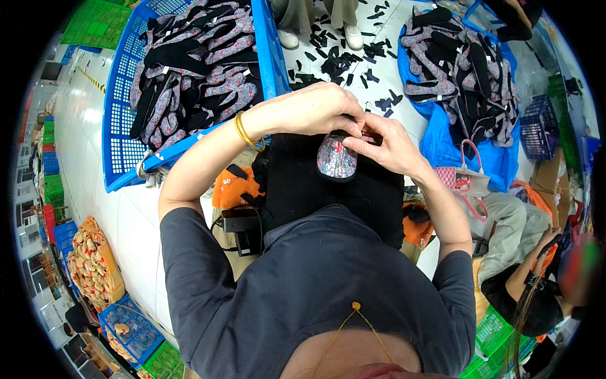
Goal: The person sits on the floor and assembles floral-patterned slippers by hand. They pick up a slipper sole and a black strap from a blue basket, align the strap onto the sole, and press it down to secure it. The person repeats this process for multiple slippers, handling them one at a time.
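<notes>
Over my lap I hold a grey and red floral slipper with a dark edge, its rounded toe pointing toward me. My left hand, with a gold bangle at the wrist, is closed in a pinch at the slipper's far end. Against it, my right hand grips the same end with thumb and fingers. The fingertips of both hands meet there, and they hide what exactly lies between them. Black cloth covers my lap beneath the slipper.
A blue crate heaped with floral and black slippers stands at left; a blue sheet under another heap lies at right. Black scraps litter the floor ahead, near a person's white shoes. Another person sits at my right.
</notes>
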### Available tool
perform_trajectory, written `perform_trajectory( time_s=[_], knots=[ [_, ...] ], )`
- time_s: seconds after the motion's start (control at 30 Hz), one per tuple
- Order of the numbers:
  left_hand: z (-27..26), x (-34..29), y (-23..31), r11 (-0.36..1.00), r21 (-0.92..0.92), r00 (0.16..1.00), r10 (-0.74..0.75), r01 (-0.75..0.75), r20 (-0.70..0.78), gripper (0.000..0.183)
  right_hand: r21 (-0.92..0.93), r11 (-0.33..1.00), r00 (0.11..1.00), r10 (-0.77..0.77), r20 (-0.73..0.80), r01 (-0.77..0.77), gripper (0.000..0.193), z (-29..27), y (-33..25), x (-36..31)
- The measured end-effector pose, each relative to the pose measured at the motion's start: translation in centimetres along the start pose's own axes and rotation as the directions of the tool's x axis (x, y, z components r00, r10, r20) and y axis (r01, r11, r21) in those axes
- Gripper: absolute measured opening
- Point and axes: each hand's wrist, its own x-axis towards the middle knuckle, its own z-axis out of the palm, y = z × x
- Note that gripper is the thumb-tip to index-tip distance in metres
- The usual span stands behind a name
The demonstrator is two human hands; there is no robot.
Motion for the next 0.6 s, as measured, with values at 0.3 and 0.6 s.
perform_trajectory(
  time_s=[0.3,0.6],
  knots=[
    [-1.2,0.6,-0.4,1.0,-0.009,0.993,-0.015,0.014,-0.12,0.016,0.141,0.987,0.993,0.088,-0.082,-0.076,0.02,0.0,2.0,-1.0],
    [-0.5,-2.9,-2.4,0.969,0.048,0.95,-0.225,0.241,-0.215,0.023,0.549,0.775,0.913,0.405,-0.05,-0.314,0.027,0.1,3.8,-6.7]
  ],
)
